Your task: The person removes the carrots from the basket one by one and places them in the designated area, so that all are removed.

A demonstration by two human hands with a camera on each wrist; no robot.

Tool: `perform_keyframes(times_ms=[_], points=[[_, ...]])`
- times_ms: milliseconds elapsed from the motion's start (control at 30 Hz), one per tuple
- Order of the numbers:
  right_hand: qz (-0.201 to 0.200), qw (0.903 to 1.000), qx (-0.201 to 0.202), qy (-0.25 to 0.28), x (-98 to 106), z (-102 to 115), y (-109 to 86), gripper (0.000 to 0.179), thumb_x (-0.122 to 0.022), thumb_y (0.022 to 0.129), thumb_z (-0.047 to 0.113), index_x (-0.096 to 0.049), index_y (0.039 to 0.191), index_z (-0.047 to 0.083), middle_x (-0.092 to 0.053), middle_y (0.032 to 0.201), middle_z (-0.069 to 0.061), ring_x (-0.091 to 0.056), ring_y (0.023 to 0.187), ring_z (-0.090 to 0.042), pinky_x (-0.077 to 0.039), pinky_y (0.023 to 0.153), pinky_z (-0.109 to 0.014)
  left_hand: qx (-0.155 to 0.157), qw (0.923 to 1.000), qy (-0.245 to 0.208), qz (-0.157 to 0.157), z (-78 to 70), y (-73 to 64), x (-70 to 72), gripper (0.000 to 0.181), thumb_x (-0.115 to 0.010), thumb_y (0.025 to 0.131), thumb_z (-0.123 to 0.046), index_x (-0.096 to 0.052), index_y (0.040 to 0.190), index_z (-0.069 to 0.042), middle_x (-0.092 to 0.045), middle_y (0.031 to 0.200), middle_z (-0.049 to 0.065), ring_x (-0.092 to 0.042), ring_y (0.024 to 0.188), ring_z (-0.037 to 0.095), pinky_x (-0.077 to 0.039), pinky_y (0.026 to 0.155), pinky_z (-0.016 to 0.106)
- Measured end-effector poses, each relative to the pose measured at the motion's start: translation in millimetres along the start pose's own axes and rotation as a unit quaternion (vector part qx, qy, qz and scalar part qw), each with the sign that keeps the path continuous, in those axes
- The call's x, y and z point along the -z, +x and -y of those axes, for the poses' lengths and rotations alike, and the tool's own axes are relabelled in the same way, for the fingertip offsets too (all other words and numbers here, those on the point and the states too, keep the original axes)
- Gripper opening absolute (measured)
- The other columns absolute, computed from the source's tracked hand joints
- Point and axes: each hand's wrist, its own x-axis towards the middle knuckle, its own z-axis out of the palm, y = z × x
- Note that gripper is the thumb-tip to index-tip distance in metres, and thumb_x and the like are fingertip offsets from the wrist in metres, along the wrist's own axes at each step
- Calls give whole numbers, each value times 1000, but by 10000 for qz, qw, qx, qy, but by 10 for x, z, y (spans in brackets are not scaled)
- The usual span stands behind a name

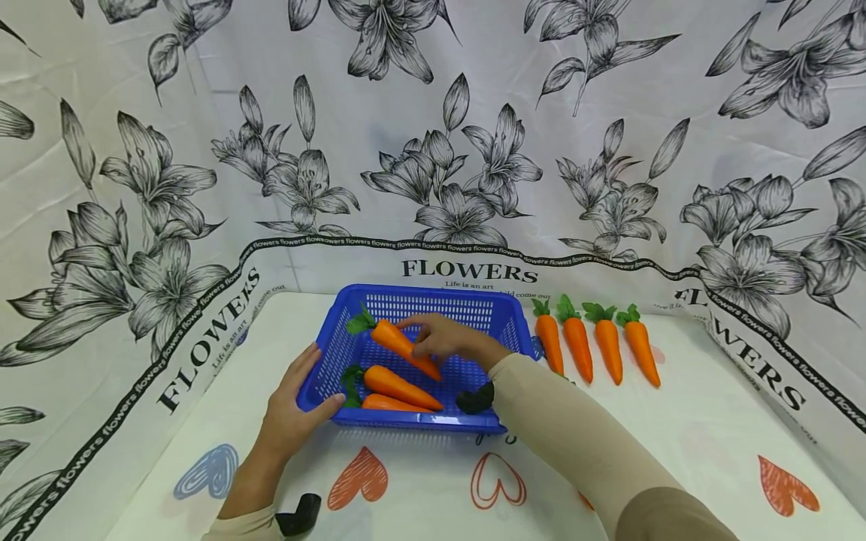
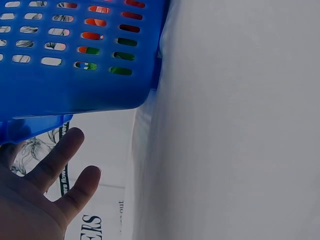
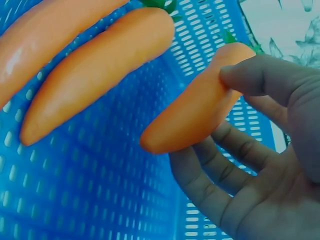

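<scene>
In the head view my right hand point(image 1: 446, 336) reaches into a blue plastic basket point(image 1: 419, 422) and grips an orange carrot point(image 1: 399, 342) with a green leafy top. The right wrist view shows the thumb on one side of this carrot point(image 3: 200, 110) and fingers on the other. Two more carrots lie along the basket's near side, one point(image 1: 399, 387) behind the other point(image 1: 392, 403). My left hand point(image 1: 289, 409) rests at the basket's left rim, fingers extended and thumb at the near corner. From the left wrist, its spread fingers point(image 2: 77, 192) show beside the basket wall point(image 2: 75, 90).
To the right of the basket, several carrots point(image 1: 577, 347) lie in a row, tops away from me. A bit of orange point(image 1: 585, 500) shows by my right sleeve. The white cloth point(image 1: 419, 466) has printed hearts, and a flower-printed curtain point(image 1: 419, 98) stands behind.
</scene>
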Motion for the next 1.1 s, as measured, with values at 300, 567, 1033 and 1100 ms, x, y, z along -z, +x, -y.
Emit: perform_keyframes(times_ms=[300,567,1033,1100], points=[[-163,9970,473,594,62,148,-79,60,-67,87,8,-50,141,27,-61,105,-14,-62,90,-30,-58,68,-42,-27,9999,101,8,6,-11,0,78,-74,82,-29,-37,150,-14,-28,155,3,-29,136,38,-29,100,68],[-592,9894,840,1029,176,352,-238,61,-66,86,6,-49,142,23,-63,106,-16,-65,87,-33,-58,66,-44,-10,9999,111,-15,-16,-8,4,78,-74,82,-27,-38,149,-13,-29,154,5,-29,136,39,-29,99,69],[-1024,9718,1397,1597,320,586,-622,61,-67,88,8,-47,144,20,-61,106,-20,-62,93,-35,-57,66,-47,41,9999,124,-8,-9,-12,-3,79,-74,81,-28,-37,150,-14,-28,155,5,-28,137,40,-29,98,70],[-1061,9687,1501,1668,329,616,-695,61,-68,88,9,-47,144,21,-61,107,-20,-62,94,-36,-57,68,-49,31,9999,143,-6,-10,-7,-5,79,-74,82,-28,-37,150,-14,-28,155,5,-28,137,40,-30,98,69]])
